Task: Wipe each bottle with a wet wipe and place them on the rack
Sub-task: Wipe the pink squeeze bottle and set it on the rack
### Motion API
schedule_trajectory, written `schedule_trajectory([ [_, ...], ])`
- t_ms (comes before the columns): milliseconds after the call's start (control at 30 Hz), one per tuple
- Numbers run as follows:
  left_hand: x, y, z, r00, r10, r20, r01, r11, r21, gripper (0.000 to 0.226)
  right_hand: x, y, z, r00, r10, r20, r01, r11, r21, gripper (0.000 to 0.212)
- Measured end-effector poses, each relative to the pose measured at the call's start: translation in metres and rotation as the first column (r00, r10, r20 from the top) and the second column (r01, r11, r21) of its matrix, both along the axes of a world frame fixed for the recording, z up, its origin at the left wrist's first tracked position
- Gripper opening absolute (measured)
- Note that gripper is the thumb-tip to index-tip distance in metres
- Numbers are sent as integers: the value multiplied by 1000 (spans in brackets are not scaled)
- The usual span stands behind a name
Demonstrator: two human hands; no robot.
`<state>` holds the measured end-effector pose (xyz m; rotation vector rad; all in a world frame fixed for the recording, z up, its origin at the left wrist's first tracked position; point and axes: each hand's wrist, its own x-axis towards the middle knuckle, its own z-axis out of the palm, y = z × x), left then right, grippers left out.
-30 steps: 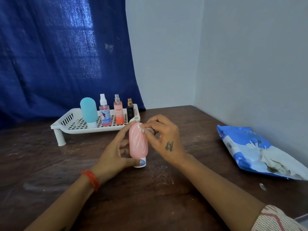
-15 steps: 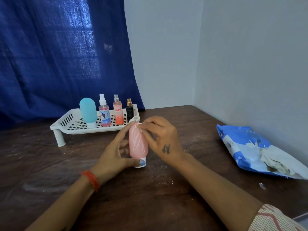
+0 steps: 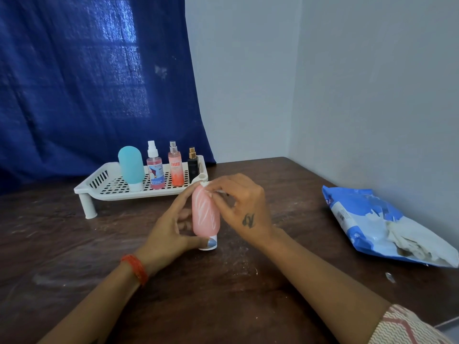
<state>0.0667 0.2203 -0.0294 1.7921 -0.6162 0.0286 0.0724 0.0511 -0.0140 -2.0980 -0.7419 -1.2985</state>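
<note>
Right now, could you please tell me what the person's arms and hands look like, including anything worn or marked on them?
Both forearms are bare. The left hand has an orange-red thread band round its wrist, and its thumbnail is painted blue-grey. The right hand bears a small dark tattoo on its back. At the lower right edge, a cream sleeve with a fine zigzag print and red lines covers the right upper arm.
</note>
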Motion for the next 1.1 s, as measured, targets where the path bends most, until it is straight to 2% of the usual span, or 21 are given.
schedule_trajectory([
  [133, -1, 0, 1, 1000, -17, 0, 17, 1000, -13, 104, 4, -9, -5, 1000, 6, 7, -6, 1000, -8, 11],
  [300, -2, -1, 1, 1000, -1, -5, 1, 1000, -4, 103, 7, -4, -4, 997, -72, -34, 76, 991, 106, 17],
  [433, -2, -2, 0, 1000, 11, 6, -11, 1000, 6, 105, 4, 0, -1, 999, -35, -7, 35, 999, 3, 30],
  [567, -3, -2, 2, 1000, 12, 5, -12, 1000, -8, 104, 3, -7, -2, 1000, 25, 15, -23, 995, -101, 20],
  [667, -4, -2, 3, 1000, 1, -4, -1, 1000, -18, 104, 2, -11, -2, 999, 41, 9, -40, 995, -93, 15],
  [833, -4, -2, 4, 1000, 7, -7, -7, 1000, 1, 104, 4, -5, -3, 997, -63, 35, 63, 998, -14, 14],
  [967, -3, -2, 2, 999, 41, -12, -40, 999, 22, 105, -1, 7, 0, 999, -3, 51, 9, 994, -109, 24],
  [1100, -3, -2, 2, 1000, 24, -18, -24, 1000, 7, 104, -4, 4, 1, 998, 47, 43, -39, 984, -172, 18],
])
